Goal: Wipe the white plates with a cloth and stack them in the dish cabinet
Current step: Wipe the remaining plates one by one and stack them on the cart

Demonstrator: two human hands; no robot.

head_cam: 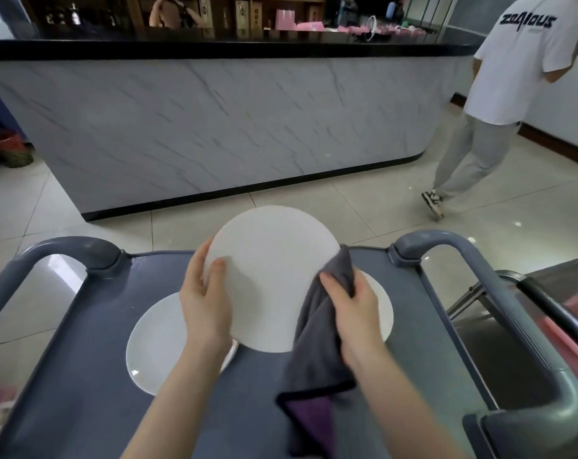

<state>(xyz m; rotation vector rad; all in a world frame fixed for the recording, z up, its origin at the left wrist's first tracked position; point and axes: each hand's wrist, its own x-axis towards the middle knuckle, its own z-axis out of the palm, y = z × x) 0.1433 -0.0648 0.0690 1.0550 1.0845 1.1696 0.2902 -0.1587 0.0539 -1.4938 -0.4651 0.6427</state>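
Note:
A white plate (271, 276) is held tilted above the grey cart top (82, 376). My left hand (206, 303) grips its left rim, thumb on the face. My right hand (354, 313) grips a grey cloth (317, 359) against the plate's right edge; the cloth hangs down and shows a purple underside. Two more white plates lie flat on the cart: one at the left (155, 342), partly under my left forearm, and one at the right (385, 313), mostly hidden behind my right hand and the held plate.
The cart has grey curved handles at the left (65, 250) and right (463, 256). A marble-fronted counter (231, 127) stands ahead across the tiled floor. A person in a white T-shirt (499, 104) walks at the right. A metal-framed stand (499, 326) sits beside the cart's right side.

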